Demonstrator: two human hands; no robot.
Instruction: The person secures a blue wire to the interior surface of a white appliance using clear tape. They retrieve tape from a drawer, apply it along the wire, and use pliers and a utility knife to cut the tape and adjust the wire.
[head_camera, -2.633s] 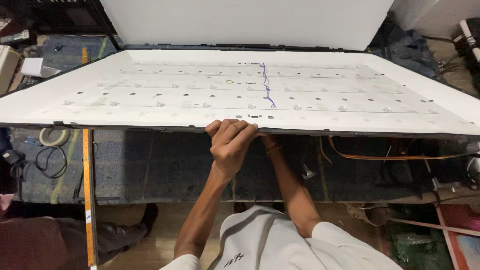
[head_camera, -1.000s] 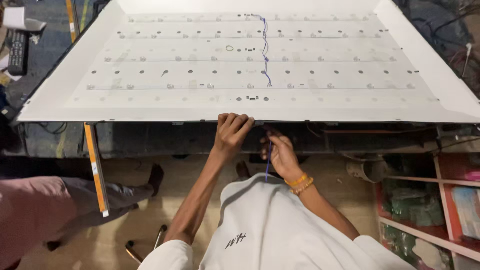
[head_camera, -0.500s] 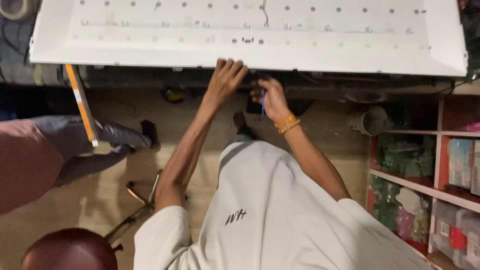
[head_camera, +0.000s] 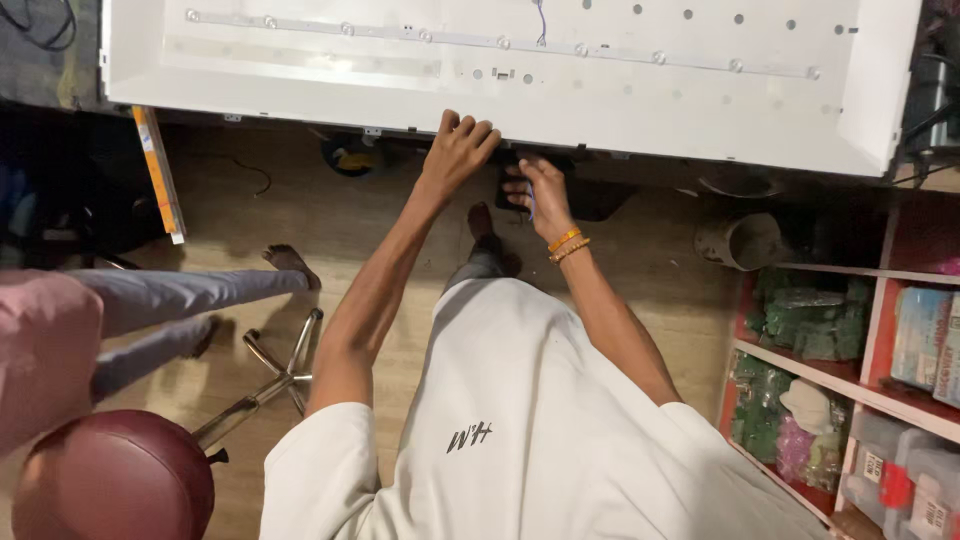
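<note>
A large white panel (head_camera: 300, 75) with a row of small round lights lies across the top of the view. My left hand (head_camera: 458, 150) grips its near edge, fingers curled over the rim. My right hand (head_camera: 535, 192), with orange bangles on the wrist, is just under that edge, right of the left hand. Its fingers are pinched on a thin blue wire (head_camera: 530, 207). A short piece of blue wire (head_camera: 540, 14) also shows on the panel's top face. What lies beneath the panel is dark and hidden.
Another person sits at the left, grey trouser legs (head_camera: 190, 300) stretched over the floor. A maroon stool (head_camera: 110, 480) stands at bottom left. A yellow-orange strip (head_camera: 158, 172) hangs off the panel's left end. A grey pot (head_camera: 745, 240) and red shelves (head_camera: 850, 390) of packets are at the right.
The view has tilted down, so the panel now sits at the top and my body fills the middle. My right hand has come out below the edge, pinching the blue wire.
</note>
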